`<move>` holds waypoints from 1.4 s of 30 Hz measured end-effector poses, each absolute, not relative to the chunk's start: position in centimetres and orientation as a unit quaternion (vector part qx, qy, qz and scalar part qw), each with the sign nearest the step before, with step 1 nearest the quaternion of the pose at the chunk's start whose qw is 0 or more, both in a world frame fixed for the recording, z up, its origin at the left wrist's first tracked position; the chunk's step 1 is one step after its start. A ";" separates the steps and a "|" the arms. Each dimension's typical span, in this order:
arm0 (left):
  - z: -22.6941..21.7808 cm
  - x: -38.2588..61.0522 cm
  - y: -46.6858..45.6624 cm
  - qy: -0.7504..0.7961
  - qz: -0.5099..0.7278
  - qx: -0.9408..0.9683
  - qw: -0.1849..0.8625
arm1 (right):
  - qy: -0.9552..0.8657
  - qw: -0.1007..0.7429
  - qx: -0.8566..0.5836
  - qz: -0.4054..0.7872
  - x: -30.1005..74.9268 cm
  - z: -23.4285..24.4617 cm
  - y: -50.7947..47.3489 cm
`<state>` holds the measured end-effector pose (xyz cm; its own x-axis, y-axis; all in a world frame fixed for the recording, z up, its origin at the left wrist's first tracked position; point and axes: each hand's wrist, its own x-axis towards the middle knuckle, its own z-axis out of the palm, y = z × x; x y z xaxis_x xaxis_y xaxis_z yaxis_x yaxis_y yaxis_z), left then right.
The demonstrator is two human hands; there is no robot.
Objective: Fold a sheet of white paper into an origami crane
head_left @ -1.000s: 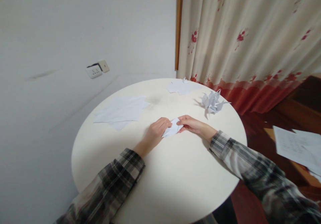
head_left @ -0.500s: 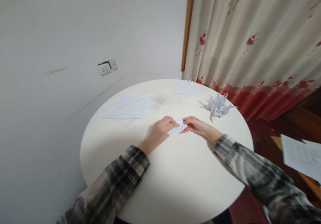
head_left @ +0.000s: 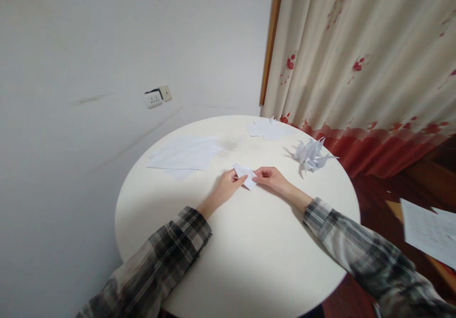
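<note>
Between my two hands, over the middle of the round white table (head_left: 228, 242), is a small folded piece of white paper (head_left: 245, 173). My left hand (head_left: 228, 183) pinches its left side, with the thumb lying on the near face and the fingers partly hidden behind. At its right edge my right hand (head_left: 272, 178) grips the paper between thumb and fingertips. The paper is tilted, one corner pointing up to the left and another down toward me. Its finer creases are too small to make out.
Flat white sheets (head_left: 181, 154) lie at the table's left rear, and more paper (head_left: 265, 129) at the back. A cluster of folded paper cranes (head_left: 310, 155) stands at the right. Beyond are a wall with a socket (head_left: 154, 99), a floral curtain (head_left: 356, 85) and written sheets (head_left: 427, 228) lower right.
The folded paper has been turned and lifted to a steeper tilt. My left hand has shifted from lying over it to pinching its left side; my right hand still grips the right.
</note>
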<state>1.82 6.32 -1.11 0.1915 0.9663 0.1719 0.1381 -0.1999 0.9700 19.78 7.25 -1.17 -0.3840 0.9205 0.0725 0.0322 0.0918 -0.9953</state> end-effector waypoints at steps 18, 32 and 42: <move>-0.6 2.3 5.6 0.436 0.527 0.552 0.476 | -0.691 0.336 -0.371 0.521 18.4 -0.6 5.3; 1.4 2.1 4.6 0.458 0.530 0.551 0.454 | -0.703 0.309 -0.336 0.546 18.2 -0.1 4.8; 1.1 2.2 5.1 0.416 0.520 0.557 0.496 | -0.639 0.378 -0.350 0.571 18.4 -0.6 5.2</move>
